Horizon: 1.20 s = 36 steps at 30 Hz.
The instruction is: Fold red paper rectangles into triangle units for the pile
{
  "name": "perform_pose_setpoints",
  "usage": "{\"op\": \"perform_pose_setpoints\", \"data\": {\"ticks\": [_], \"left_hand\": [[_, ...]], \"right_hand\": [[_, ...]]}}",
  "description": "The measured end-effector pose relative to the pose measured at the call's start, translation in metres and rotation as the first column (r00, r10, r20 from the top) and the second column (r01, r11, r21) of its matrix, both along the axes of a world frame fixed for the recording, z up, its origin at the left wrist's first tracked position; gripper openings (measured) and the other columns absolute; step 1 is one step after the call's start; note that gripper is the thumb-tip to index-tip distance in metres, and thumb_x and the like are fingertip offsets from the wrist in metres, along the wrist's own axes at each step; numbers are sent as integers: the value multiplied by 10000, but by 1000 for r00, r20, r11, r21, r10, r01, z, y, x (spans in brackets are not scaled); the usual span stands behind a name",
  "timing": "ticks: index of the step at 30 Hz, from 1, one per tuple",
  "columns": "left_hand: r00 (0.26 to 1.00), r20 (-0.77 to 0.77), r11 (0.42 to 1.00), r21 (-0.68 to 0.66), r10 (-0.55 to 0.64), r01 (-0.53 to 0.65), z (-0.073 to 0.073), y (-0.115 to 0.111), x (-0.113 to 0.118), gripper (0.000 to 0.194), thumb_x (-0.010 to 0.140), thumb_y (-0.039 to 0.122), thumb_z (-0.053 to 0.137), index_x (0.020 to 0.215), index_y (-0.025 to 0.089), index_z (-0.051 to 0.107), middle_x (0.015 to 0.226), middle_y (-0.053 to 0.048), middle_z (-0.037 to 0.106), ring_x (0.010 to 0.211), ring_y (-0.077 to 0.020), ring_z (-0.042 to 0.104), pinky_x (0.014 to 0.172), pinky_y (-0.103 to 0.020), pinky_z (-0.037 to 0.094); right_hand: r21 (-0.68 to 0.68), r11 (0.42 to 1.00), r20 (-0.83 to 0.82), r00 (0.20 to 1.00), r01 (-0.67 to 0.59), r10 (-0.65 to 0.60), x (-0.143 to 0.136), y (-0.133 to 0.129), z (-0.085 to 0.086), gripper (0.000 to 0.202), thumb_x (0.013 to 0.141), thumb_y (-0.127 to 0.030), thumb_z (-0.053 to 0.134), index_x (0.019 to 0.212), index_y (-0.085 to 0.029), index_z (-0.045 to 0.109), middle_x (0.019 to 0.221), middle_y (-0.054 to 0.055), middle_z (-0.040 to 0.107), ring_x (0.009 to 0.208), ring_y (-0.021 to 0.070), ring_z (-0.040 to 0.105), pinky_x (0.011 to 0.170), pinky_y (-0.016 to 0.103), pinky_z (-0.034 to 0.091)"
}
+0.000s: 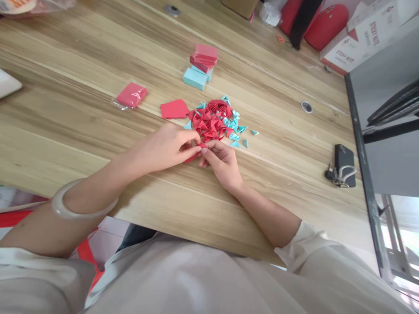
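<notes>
A small piece of red paper (193, 158) is pinched between my left hand (170, 146) and my right hand (224, 163), whose fingertips meet over the wooden table (157, 192). Just beyond my fingers lies a pile of folded red paper pieces (209, 124), with folded light blue pieces (240, 129) around its right side. A ring-like cluster of red folds (219, 107) sits at the back of the pile. Flat red sheets (174, 109) rest to the left of the pile.
Farther back are stacked red packs (205, 53) and light blue packs (195, 78). A wrapped red pack (132, 95) lies left. At the right are a black case with keys (345, 165) and sticky note boxes (353, 43) behind.
</notes>
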<state>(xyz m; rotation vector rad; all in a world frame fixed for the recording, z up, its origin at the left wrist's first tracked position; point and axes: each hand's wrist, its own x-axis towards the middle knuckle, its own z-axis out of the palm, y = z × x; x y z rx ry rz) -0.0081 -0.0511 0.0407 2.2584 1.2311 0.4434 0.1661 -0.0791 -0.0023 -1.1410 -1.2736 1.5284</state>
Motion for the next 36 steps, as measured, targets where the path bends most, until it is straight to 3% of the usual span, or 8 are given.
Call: {"op": "perform_pose_setpoints", "data": {"ticks": [26,36], "left_hand": [[986,-164,998,50,-18,26,-5,0,-4,270,909,381,476,926,211,686,708,-17,668,593,-110,533,587,-222,300],[983,-181,998,49,-18,28,-4,-1,-4,271,913,389,466,922,222,680,691,-8,649,587,-106,513,583,-230,278]], "right_hand": [[30,1000,0,1000,-8,8,0,0,-1,335,780,-481,644,810,-158,562,590,-37,588,535,35,549,544,179,444],[45,999,-27,1000,6,-5,-1,0,-2,272,789,-409,642,799,-146,573,577,-45,593,518,24,565,525,157,449]]}}
